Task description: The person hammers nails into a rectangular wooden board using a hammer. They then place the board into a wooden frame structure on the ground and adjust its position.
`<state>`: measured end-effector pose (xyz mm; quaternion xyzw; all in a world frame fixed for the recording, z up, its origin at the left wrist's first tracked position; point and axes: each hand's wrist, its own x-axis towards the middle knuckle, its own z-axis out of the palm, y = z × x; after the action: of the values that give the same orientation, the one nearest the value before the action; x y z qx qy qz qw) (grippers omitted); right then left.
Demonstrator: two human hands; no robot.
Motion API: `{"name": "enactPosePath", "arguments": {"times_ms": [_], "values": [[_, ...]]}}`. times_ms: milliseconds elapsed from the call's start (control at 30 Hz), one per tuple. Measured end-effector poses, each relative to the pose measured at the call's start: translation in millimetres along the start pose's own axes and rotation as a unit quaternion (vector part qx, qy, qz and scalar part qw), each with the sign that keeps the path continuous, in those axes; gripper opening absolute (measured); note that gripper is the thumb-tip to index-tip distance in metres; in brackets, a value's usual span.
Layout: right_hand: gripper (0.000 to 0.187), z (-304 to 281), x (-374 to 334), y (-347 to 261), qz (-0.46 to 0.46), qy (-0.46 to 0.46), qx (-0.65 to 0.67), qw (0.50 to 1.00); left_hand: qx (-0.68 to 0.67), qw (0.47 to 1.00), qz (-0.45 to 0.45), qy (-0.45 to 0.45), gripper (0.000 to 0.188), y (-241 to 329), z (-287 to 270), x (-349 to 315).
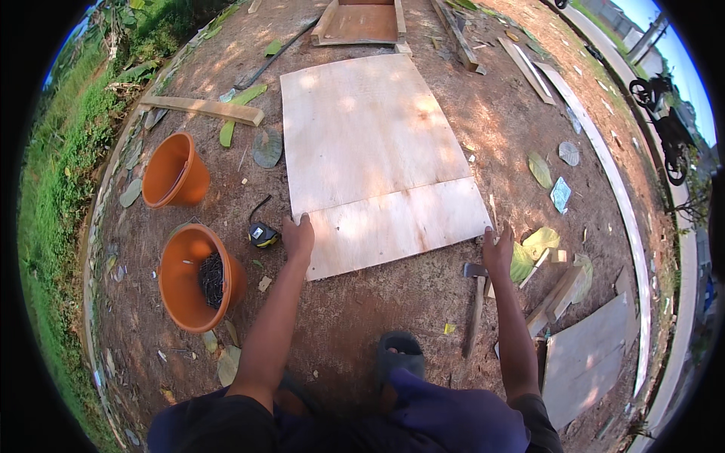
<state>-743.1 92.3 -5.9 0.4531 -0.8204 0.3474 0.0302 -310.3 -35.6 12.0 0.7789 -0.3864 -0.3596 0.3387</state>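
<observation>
A large pale plywood panel (362, 128) lies in front of me, with a seam running across its near part. My left hand (299, 238) grips its left edge near the front corner, the thumb on top and the other fingers partly hidden. At the near right corner, my right hand (498, 251) holds the panel's edge between thumb and fingers. A hammer (475, 306) with a wooden handle lies on the ground just left of my right forearm. Beside my left hand sits a black and yellow tape measure (263, 235).
Two orange buckets stand at the left; the nearer bucket (172, 291) contains dark nails, the farther bucket (200, 181) is tilted. A wooden beam (204, 109) lies beyond them. At the far end is a wooden box frame (359, 36). Wood offcuts (563, 294) and a grey board (589, 355) lie right.
</observation>
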Motion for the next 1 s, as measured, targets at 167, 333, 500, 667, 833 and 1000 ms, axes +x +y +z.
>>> {"name": "enactPosePath", "arguments": {"times_ms": [167,333,500,667,833,1000], "values": [[0.071,31.3,62.7,10.3,0.150,-0.288,0.014,0.946,-0.030,0.999,-0.034,-0.004,0.045,-6.0,-2.6,-6.1],[0.060,34.6,61.2,10.8,0.176,-0.285,0.048,0.941,-0.062,0.997,-0.039,0.027,0.049,-8.7,-2.4,-5.7],[0.051,-2.0,37.3,-12.0,0.222,-0.211,0.244,0.920,-0.033,0.996,-0.061,0.056,0.062,10.5,-33.4,-5.9],[0.047,-46.0,25.4,-49.5,0.162,-0.153,0.300,0.927,-0.104,0.990,-0.087,0.030,0.065,16.8,-62.0,11.4],[0.035,-109.7,40.4,-114.6,0.075,-0.006,0.410,0.909,-0.359,0.922,-0.136,-0.050,0.050,16.3,-71.2,0.5],[0.022,-181.4,65.2,-205.6,-0.085,0.104,0.414,0.900,-0.435,0.860,-0.231,-0.135,0.046,52.4,-77.3,-56.0]]}}
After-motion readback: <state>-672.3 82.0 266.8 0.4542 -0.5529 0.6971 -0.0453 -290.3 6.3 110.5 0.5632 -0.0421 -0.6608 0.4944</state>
